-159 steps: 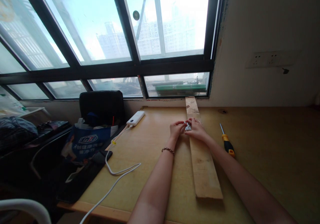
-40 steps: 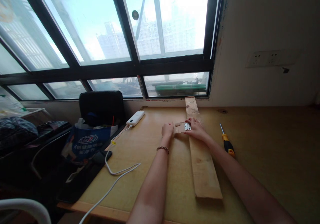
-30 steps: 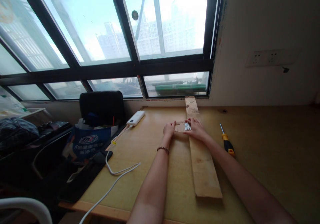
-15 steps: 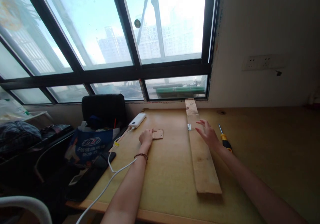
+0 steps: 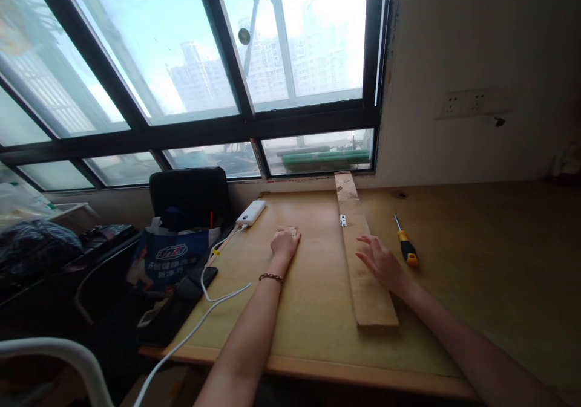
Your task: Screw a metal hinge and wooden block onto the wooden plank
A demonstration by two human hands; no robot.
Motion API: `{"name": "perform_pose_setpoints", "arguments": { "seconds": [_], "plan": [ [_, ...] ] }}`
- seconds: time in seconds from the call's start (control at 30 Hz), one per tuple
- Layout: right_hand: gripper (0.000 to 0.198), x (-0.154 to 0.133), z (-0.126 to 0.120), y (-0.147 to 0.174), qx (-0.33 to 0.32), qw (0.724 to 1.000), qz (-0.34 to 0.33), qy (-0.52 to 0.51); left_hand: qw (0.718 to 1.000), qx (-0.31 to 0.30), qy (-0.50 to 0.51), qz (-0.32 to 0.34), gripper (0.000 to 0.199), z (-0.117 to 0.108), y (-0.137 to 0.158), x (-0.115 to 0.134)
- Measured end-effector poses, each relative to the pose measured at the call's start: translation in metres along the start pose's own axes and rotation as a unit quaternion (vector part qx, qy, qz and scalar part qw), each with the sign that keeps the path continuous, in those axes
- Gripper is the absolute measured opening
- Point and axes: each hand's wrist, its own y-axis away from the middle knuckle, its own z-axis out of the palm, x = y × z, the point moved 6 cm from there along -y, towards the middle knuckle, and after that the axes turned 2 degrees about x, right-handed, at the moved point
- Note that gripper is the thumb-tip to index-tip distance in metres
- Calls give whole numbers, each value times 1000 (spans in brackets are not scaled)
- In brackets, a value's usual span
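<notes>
My left hand (image 5: 285, 244), a bracelet at its wrist, is closed over a small flat piece of wood (image 5: 287, 229) on the table. Only the far edge of that piece shows past the knuckles; the fingertips are hard to see. Above the lower half of a long wooden board (image 5: 373, 307) is my right hand (image 5: 380, 263), open, its fingers apart with nothing between them. A small metal hinge (image 5: 343, 221) lies at the board's left edge, beyond the right hand. To the right rests a screwdriver (image 5: 408, 248) with a yellow and black handle.
A white power bank (image 5: 251, 213) with a white cable (image 5: 204, 320) lies at the table's left edge. Beyond that edge stand a black chair (image 5: 188, 192) and a blue bag (image 5: 170, 259). The board's far end reaches the window frame (image 5: 313, 117).
My left hand has moved right and now covers most of the small wood piece. My right hand is lower along the board, further from the hinge. The view has shifted slightly.
</notes>
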Motion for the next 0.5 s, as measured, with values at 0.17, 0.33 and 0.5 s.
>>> {"name": "perform_pose_setpoints", "arguments": {
  "seconds": [0.17, 0.33, 0.5],
  "plan": [
    [35, 2, -7, -2, 20, 1000, -1, 6, 996, 43, -61, 50, 32, -4, 3, 9],
    [34, 3, -8, -2, 17, 1000, -6, 11, 998, 30, 36, 48, 25, -5, 0, 13],
    [34, 8, -10, -3, 28, 999, -3, 16, 848, -141, 481, -170, 21, 23, 12, 23]
  ]
}}
